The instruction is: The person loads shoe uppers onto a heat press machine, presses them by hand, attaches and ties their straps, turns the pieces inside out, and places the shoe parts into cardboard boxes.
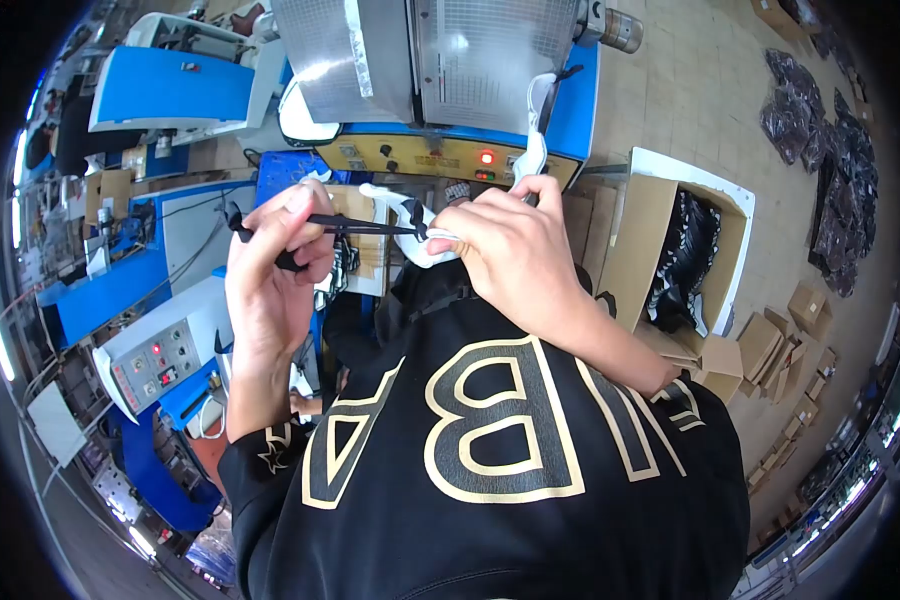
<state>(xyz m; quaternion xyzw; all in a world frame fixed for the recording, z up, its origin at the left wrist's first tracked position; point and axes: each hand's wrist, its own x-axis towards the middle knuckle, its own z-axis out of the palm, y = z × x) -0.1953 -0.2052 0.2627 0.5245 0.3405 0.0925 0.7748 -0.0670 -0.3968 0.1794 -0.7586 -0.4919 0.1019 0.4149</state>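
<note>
My left hand [282,240] is closed, its fingers pinching a doubled black cord [365,228]. The cord runs taut across to my right hand [510,245], which is closed on a white curved strip [533,155]. This strip sticks up above the fingers and has a black end at its top. More white material [417,247] with a black loop shows to the left of my right thumb. Whether both white parts belong to one piece, I cannot tell. Both hands are raised in front of my black sweatshirt.
Ahead stands a blue machine with a yellow control panel [425,160] and a lit red light. At the right, a cardboard box [642,245] holds black and white pieces. A control box [160,360] is at left. Dark plastic bags [838,215] lie on the floor.
</note>
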